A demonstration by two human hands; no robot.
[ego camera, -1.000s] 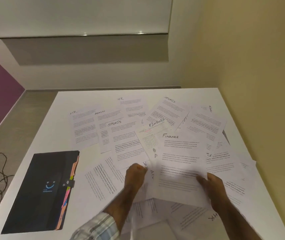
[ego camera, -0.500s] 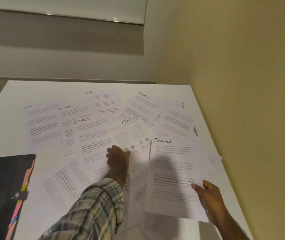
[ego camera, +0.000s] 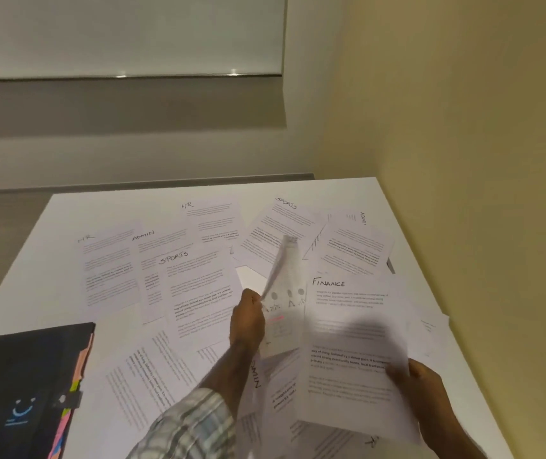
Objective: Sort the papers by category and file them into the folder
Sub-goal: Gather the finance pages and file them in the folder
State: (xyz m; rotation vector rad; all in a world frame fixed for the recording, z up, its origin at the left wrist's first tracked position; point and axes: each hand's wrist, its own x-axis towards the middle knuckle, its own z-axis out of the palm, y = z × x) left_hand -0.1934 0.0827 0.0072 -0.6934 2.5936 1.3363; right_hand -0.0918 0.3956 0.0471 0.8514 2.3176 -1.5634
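Note:
My right hand (ego camera: 420,389) grips the lower right edge of a sheet headed FINANCE (ego camera: 351,342), held just above the table. My left hand (ego camera: 247,321) pinches the edge of a second sheet with a chart and pink marks (ego camera: 283,293); that sheet is lifted, curled and blurred. Several loose sheets lie spread on the white table (ego camera: 76,207), among them ones headed SPORTS (ego camera: 195,286), ADMIN (ego camera: 159,246) and HR (ego camera: 109,266). The black expanding folder (ego camera: 23,389) with coloured tabs lies shut at the near left.
A yellow wall (ego camera: 480,160) runs close along the table's right edge. A pale wall with a ledge (ego camera: 126,77) stands beyond the far edge. More sheets lie under my forearms near the front edge.
My left hand has closed on the chart sheet and raised it off the table, curling it upward. My right hand still holds the FINANCE sheet. The view has shifted left.

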